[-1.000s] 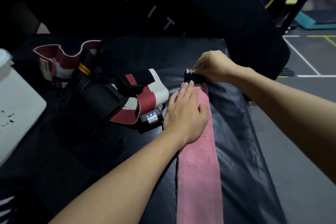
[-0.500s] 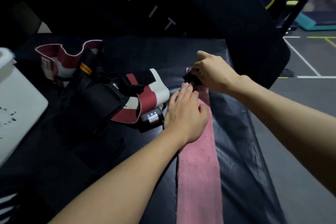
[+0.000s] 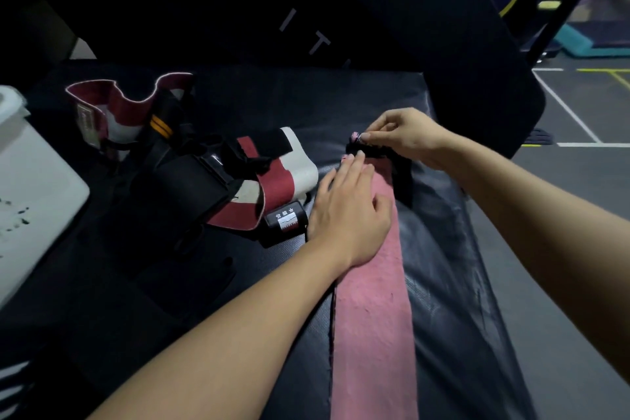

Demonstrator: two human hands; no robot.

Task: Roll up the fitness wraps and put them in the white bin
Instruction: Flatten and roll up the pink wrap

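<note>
My left hand (image 3: 351,208) lies flat, fingers straight, pressing a pink wrap (image 3: 373,310) that runs from centre frame down to the bottom edge across a black padded bench (image 3: 453,283). My right hand (image 3: 405,136) pinches the wrap's black end (image 3: 381,153), right of centre. A heap of red, white and black wraps (image 3: 211,181) sits left of centre, with a small black roll (image 3: 285,219) just beside my left hand. The white bin (image 3: 30,194) shows at the left edge. Behind, a black upright pad (image 3: 341,3) carries pale lettering; a grey gym floor (image 3: 586,106) with white lines fills the upper right.
</note>
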